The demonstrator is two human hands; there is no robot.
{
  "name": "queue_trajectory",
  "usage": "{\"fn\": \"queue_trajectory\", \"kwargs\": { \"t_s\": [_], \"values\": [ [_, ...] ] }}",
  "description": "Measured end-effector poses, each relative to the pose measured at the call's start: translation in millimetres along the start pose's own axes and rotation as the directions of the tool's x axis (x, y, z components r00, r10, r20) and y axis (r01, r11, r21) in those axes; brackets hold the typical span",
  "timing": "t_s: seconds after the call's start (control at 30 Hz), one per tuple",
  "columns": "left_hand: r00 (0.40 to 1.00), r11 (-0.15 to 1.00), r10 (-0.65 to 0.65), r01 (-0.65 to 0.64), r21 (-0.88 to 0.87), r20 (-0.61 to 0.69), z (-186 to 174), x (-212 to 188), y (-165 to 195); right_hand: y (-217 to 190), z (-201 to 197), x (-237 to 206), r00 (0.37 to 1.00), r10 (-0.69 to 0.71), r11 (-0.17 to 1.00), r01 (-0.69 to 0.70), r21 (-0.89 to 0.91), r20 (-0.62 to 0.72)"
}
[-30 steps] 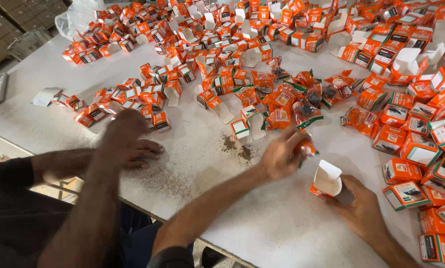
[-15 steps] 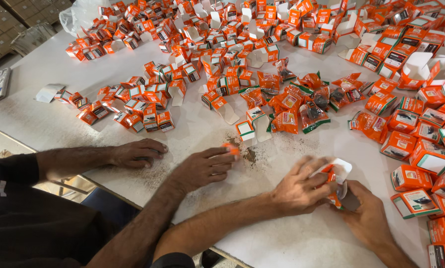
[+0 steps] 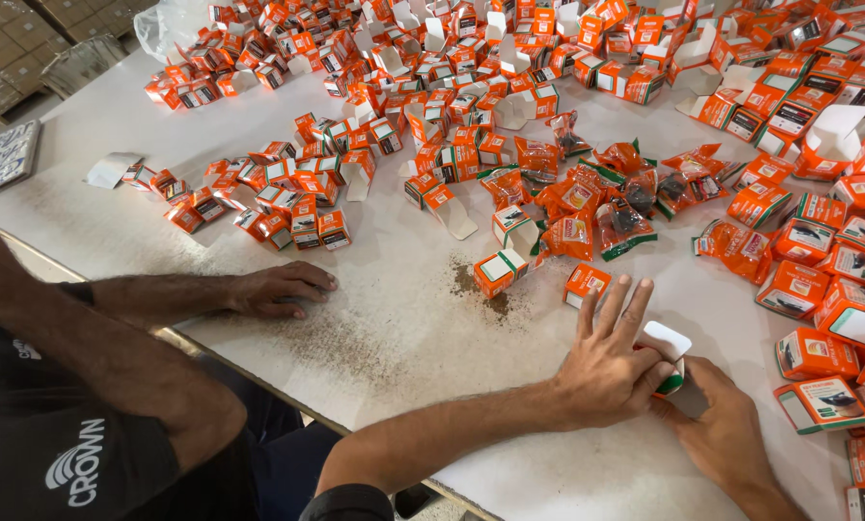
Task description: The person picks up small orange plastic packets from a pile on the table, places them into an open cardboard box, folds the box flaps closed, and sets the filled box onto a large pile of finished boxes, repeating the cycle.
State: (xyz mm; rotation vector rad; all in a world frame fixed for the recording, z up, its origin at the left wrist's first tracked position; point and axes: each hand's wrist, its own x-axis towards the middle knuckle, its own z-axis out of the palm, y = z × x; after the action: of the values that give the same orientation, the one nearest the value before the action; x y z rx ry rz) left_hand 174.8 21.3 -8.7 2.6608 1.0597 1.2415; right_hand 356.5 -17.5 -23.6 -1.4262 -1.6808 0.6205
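Note:
My left hand (image 3: 611, 365) lies on the white table (image 3: 403, 328) with its fingers spread, its thumb side pressed against a small orange carton with an open white flap (image 3: 668, 347). My right hand (image 3: 725, 426) grips the same carton from the near side. Whatever is inside the carton is hidden by my fingers. Just beyond my left hand lie another small orange carton (image 3: 586, 282) and a patch of brown crumbs (image 3: 479, 289).
Orange cartons (image 3: 818, 352) and crinkled orange sachets (image 3: 587, 203) cover the far and right parts of the table. A co-worker in a black shirt (image 3: 56, 453) sits at the left, one hand (image 3: 283, 287) resting flat near the table's edge. Cardboard boxes (image 3: 8, 43) stand far left.
My left hand carried an orange sachet from near the crumbs to the carton and now spreads over it. The co-worker's nearer arm has pulled back off the table.

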Motion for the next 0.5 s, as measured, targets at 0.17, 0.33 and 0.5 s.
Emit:
{"fn": "queue_trajectory", "kwargs": {
  "t_s": [0.17,0.33,0.5],
  "values": [
    [0.996,0.992,-0.092,0.093,-0.091,0.012,-4,0,6,-5,-1,-1,1.000,0.009,0.999,-0.009,-0.031,0.014],
    [0.853,0.753,-0.450,0.521,-0.401,0.263,-9,3,4,-5,-1,1,0.999,0.037,0.994,-0.034,-0.103,0.027],
    [0.814,0.666,-0.454,0.580,-0.470,0.362,4,10,-9,0,0,-7,0.989,0.148,0.988,-0.149,-0.030,-0.016]
  ]
}}
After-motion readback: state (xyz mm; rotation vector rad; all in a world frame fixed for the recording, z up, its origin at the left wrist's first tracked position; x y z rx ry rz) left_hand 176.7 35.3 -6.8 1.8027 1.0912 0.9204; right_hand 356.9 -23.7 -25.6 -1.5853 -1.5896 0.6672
